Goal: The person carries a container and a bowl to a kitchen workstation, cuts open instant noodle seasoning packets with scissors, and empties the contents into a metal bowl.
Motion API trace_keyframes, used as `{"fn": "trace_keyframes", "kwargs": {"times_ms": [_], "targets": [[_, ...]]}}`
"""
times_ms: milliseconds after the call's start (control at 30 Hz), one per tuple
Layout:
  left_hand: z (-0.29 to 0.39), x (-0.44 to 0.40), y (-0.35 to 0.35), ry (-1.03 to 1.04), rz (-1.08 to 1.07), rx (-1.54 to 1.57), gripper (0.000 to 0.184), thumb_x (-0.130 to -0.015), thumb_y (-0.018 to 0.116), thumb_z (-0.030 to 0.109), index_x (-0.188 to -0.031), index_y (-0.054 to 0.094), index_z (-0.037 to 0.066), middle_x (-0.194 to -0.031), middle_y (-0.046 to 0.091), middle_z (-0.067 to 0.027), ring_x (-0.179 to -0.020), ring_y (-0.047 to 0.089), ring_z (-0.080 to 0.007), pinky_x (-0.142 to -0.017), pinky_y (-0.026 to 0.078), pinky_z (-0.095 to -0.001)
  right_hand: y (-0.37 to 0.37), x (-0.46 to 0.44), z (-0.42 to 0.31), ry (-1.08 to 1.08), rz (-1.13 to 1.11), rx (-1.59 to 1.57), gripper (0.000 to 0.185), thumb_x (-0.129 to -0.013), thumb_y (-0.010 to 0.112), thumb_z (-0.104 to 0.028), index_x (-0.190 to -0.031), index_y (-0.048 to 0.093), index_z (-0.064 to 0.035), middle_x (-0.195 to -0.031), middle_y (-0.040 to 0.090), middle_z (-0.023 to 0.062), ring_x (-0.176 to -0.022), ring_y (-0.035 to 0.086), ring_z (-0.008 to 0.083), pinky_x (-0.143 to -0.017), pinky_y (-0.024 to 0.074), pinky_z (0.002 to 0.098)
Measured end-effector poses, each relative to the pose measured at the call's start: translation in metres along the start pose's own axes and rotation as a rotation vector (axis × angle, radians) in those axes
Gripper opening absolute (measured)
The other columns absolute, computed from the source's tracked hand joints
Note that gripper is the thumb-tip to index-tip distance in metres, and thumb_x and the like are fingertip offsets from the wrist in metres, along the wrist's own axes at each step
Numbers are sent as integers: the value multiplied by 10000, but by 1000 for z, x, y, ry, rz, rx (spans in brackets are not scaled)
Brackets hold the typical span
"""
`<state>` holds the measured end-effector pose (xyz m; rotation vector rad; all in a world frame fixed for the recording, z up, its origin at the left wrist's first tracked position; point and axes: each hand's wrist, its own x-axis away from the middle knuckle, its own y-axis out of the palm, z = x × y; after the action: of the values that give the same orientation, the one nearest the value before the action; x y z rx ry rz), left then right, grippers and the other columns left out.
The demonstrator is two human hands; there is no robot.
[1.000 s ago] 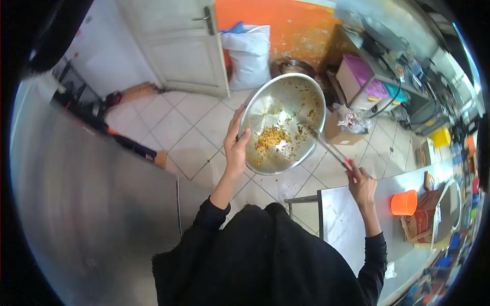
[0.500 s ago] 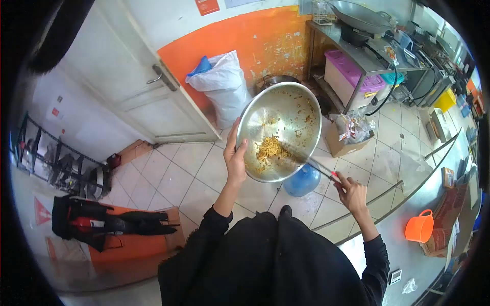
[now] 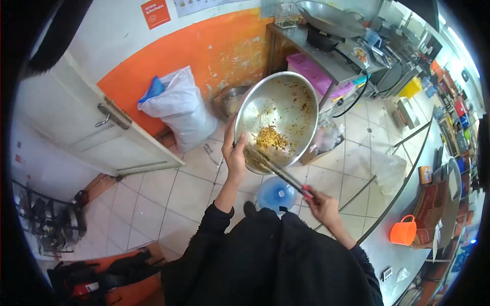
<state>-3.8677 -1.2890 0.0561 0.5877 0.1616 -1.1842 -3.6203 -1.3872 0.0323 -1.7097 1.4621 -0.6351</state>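
My left hand [image 3: 235,156] grips the near left rim of a large steel mixing bowl [image 3: 301,137], thumb on the inside. The bowl is tilted, so its inside faces me. A small heap of yellow-brown noodles [image 3: 270,138] lies in it, with brown bits and sauce stuck to the wall. My right hand [image 3: 323,206] is closed around the red-marked handle of long metal tongs [image 3: 286,176]. Their far end is inside the bowl at its lower left, below the noodles, and is smeared by motion.
A blue water jug [image 3: 275,194] stands on the floor below the bowl. White sack [image 3: 189,109], door [image 3: 87,137] and a steel bowl [image 3: 232,100] are at the left and back. On the right, a metal counter [image 3: 370,255] carries an orange cup [image 3: 403,232] and a cardboard box [image 3: 427,211].
The tongs have swung from the bowl's right side to its lower left, and my right hand has moved left. My view has turned right; the left hand keeps its grip on the bowl.
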Motion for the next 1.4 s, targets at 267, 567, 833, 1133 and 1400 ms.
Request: {"fn": "trace_keyframes", "kwargs": {"times_ms": [267, 567, 833, 1133, 1400], "targets": [[-51, -39, 37, 27, -113, -164, 354, -785, 455, 93, -1125, 425, 0, -1208, 374, -99, -1181, 239, -237, -963, 165, -343, 9, -23, 42, 240, 70, 37, 331, -719, 563, -256, -1001, 538, -84, -604, 560, 111, -490, 549, 236, -456, 431, 317], [-109, -41, 120, 51, -177, -409, 352, -797, 448, 110, -1128, 420, -4, -1213, 366, -110, -1189, 225, -244, -965, 153, -343, -10, -82, 145, 186, -32, -28, 327, -728, 548, -277, -992, 537, -84, -648, 564, 130, -540, 553, 280, -489, 434, 343], [-159, -51, 218, 115, -102, -605, 370, -784, 421, 39, -1149, 386, -14, -1197, 383, -108, -1126, 321, -203, -945, 214, -315, -33, -128, 218, 244, -127, -161, 341, -722, 539, -287, -1012, 523, -107, -652, 562, 153, -577, 545, 322, -507, 433, 378], [-192, -46, 259, 54, -159, -619, 347, -797, 395, 50, -1141, 402, 8, -1205, 381, -107, -1178, 249, -265, -951, 187, -346, -40, -122, 272, 203, -15, -140, 350, -721, 534, -274, -1026, 510, -106, -694, 576, 150, -584, 555, 313, -516, 443, 381], [-216, -29, 284, 103, -255, -691, 330, -795, 383, 41, -1120, 426, 11, -1184, 404, -112, -1171, 262, -279, -944, 204, -346, -58, -105, 318, 311, -51, 76, 321, -733, 513, -260, -1021, 507, -118, -636, 551, 143, -537, 539, 314, -478, 423, 394]]}}
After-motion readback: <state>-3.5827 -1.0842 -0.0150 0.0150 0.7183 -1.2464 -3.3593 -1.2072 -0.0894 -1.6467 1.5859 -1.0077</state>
